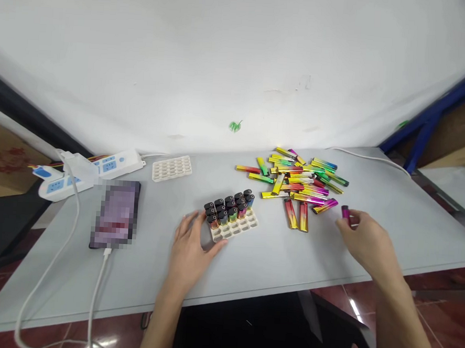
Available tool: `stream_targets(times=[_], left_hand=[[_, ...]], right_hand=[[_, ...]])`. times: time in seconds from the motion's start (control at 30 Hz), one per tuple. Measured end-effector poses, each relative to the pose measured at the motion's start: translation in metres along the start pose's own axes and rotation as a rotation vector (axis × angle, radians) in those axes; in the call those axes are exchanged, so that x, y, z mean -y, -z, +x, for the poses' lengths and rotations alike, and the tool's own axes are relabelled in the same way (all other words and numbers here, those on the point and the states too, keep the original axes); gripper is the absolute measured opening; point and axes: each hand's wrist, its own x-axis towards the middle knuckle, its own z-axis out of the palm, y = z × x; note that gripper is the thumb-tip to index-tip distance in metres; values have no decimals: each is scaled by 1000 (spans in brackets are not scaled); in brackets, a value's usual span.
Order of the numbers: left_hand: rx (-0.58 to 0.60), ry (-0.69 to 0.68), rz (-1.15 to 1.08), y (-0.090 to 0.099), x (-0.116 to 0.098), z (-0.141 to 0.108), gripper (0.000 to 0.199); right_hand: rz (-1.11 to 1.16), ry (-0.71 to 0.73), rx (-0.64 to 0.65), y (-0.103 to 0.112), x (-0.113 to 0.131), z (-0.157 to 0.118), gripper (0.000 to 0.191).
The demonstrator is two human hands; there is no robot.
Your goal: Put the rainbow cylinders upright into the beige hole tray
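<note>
A pale tray (235, 227) stands near the middle of the table, its back rows filled with several upright black-topped lighters (232, 214) and its front pockets bare. My left hand (192, 245) rests around the tray's left end, fingers apart, thumb at the front edge. To the right, my right hand (360, 234) pinches a purple lighter (345, 213), black end up, above the tabletop. Between the hands and toward the wall lies a loose pile of shiny multicoloured lighters (295, 180). Two red-yellow ones (303, 216) lie at the pile's front.
Another pale tray (172, 168), unfilled, lies at the back left. White power strips (115, 164) and a phone (115, 214) with a white cable (98, 286) are on the left. The wall (207, 78) borders the table (274, 266) behind; a blue frame (426, 133) stands at right.
</note>
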Motion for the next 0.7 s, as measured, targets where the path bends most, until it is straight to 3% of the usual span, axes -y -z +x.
stream_targets(times=[0.07, 0.23, 0.3, 0.4, 0.47, 0.57, 0.7], left_hand=[[1, 3, 1, 0, 0, 0, 76], [-9, -1, 12, 0, 1, 0, 77], [-12, -12, 8, 0, 1, 0, 76], [-13, -19, -1, 0, 1, 0, 76], [-12, -19, -3, 0, 0, 1, 76], [-10, -19, -3, 1, 1, 1, 75], [-2, 3, 3, 2, 1, 0, 78]], right_hand=[[140, 55, 28, 6, 12, -7, 32], [835, 318, 418, -7, 63, -32, 29], [1016, 321, 540, -22, 85, -38, 31], [1241, 208, 637, -44, 109, -41, 44], [1315, 111, 647, -56, 118, -39, 59], [1326, -2, 664, -66, 124, -36, 66], [1247, 55, 655, -72, 124, -32, 61]])
